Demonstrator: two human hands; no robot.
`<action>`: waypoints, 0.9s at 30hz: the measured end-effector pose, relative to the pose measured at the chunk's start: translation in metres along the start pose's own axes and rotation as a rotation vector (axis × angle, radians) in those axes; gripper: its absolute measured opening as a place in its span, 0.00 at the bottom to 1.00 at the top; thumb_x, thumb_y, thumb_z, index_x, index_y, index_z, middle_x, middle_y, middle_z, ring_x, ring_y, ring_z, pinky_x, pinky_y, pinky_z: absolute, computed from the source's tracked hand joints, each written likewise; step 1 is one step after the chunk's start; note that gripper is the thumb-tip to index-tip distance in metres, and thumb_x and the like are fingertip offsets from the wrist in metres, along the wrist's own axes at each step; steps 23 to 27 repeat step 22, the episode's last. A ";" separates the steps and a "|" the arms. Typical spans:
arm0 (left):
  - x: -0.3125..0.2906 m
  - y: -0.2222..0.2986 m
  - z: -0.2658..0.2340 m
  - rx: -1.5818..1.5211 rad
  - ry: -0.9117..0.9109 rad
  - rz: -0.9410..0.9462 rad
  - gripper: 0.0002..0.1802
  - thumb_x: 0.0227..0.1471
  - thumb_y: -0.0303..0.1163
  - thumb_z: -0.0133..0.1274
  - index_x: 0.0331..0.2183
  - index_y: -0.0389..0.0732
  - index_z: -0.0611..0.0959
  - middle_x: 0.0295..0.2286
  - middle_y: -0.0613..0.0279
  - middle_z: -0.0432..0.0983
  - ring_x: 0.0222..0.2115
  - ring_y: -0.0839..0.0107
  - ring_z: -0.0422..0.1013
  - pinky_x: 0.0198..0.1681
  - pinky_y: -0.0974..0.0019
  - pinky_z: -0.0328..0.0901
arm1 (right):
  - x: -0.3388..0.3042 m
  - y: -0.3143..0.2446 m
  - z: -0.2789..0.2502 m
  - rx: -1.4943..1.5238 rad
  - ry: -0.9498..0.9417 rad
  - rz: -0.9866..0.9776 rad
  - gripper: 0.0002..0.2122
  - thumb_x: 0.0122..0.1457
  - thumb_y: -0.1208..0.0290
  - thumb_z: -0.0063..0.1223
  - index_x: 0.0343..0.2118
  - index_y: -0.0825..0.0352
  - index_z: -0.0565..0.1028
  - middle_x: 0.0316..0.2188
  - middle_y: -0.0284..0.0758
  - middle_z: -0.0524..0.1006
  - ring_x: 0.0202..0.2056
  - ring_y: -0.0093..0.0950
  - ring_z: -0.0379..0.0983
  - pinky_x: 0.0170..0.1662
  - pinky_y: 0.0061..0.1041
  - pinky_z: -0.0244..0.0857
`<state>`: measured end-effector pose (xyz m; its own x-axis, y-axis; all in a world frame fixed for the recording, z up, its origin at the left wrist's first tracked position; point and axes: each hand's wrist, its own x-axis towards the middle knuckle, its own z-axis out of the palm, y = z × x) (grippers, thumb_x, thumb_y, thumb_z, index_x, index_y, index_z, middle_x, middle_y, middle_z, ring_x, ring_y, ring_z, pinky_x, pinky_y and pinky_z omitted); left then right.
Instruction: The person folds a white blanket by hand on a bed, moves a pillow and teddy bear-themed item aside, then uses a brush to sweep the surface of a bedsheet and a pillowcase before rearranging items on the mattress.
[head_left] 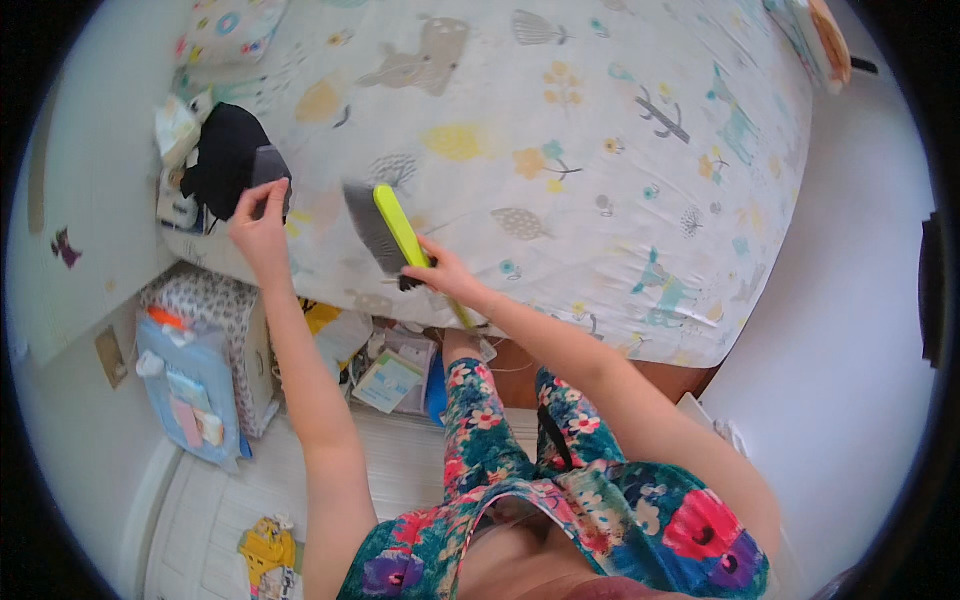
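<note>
My right hand (447, 276) is wrapped round a brush (396, 220) with a lime-green back and dark bristles. It is held over the bed, bristles facing left and slightly blurred. At the left side of the bed, my left hand (262, 228) has its thumb and finger pinched together. A thin greyish patch shows at those fingertips, in front of a black cloth item (228, 160); I cannot tell whether the two are one piece. Pale crumpled things (177, 130) lie beside the black item, against the wall.
A patterned sheet (470, 130) with animals and plants covers the bed. Below its left edge stand a spotted storage box (205, 300) and a blue plastic-wrapped pack (195, 390). Papers (388, 380) lie under the bed. A yellow item (268, 548) lies on the floor.
</note>
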<state>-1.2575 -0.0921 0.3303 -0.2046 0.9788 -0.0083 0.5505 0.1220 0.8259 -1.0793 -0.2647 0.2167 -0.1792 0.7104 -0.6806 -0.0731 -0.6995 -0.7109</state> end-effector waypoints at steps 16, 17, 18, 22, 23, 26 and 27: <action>-0.189 -0.064 0.205 0.756 -0.821 0.515 0.34 0.37 0.31 0.50 0.51 0.44 0.63 0.52 0.48 0.50 0.52 0.48 0.49 0.49 0.44 0.50 | -0.317 0.241 -0.353 0.219 1.501 0.415 0.16 0.45 0.71 0.56 0.38 0.66 0.68 0.23 0.34 0.72 0.22 0.23 0.68 0.24 0.20 0.63; -0.219 -0.055 0.217 0.703 -1.019 0.537 0.32 0.38 0.30 0.48 0.51 0.47 0.64 0.53 0.51 0.50 0.53 0.47 0.48 0.48 0.41 0.50 | -0.276 0.201 -0.342 0.068 1.378 0.262 0.17 0.44 0.71 0.57 0.39 0.69 0.69 0.27 0.34 0.73 0.29 0.21 0.69 0.33 0.20 0.63; -0.254 -0.025 0.233 0.786 -1.107 0.567 0.32 0.39 0.30 0.47 0.51 0.51 0.64 0.53 0.53 0.51 0.52 0.47 0.48 0.47 0.39 0.50 | -0.250 0.168 -0.337 0.329 1.156 0.104 0.19 0.45 0.71 0.57 0.41 0.70 0.68 0.30 0.33 0.74 0.30 0.20 0.69 0.33 0.20 0.64; -0.316 -0.031 0.235 0.969 -1.171 0.684 0.34 0.37 0.29 0.51 0.50 0.62 0.65 0.54 0.61 0.51 0.52 0.44 0.47 0.44 0.35 0.50 | -0.129 0.108 -0.290 0.365 0.841 -0.076 0.27 0.45 0.70 0.57 0.50 0.69 0.62 0.45 0.38 0.68 0.44 0.23 0.64 0.44 0.20 0.61; -0.316 -0.031 0.235 0.969 -1.171 0.684 0.34 0.37 0.29 0.51 0.50 0.62 0.65 0.54 0.61 0.51 0.52 0.44 0.47 0.44 0.35 0.50 | -0.129 0.108 -0.290 0.365 0.841 -0.076 0.27 0.45 0.70 0.57 0.50 0.69 0.62 0.45 0.38 0.68 0.44 0.23 0.64 0.44 0.20 0.61; -0.316 -0.031 0.235 0.969 -1.171 0.684 0.34 0.37 0.29 0.51 0.50 0.62 0.65 0.54 0.61 0.51 0.52 0.44 0.47 0.44 0.35 0.50 | -0.129 0.108 -0.290 0.365 0.841 -0.076 0.27 0.45 0.70 0.57 0.50 0.69 0.62 0.45 0.38 0.68 0.44 0.23 0.64 0.44 0.20 0.61; -0.316 -0.031 0.235 0.969 -1.171 0.684 0.34 0.37 0.29 0.51 0.50 0.62 0.65 0.54 0.61 0.51 0.52 0.44 0.47 0.44 0.35 0.50 | -0.129 0.108 -0.290 0.365 0.841 -0.076 0.27 0.45 0.70 0.57 0.50 0.69 0.62 0.45 0.38 0.68 0.44 0.23 0.64 0.44 0.20 0.61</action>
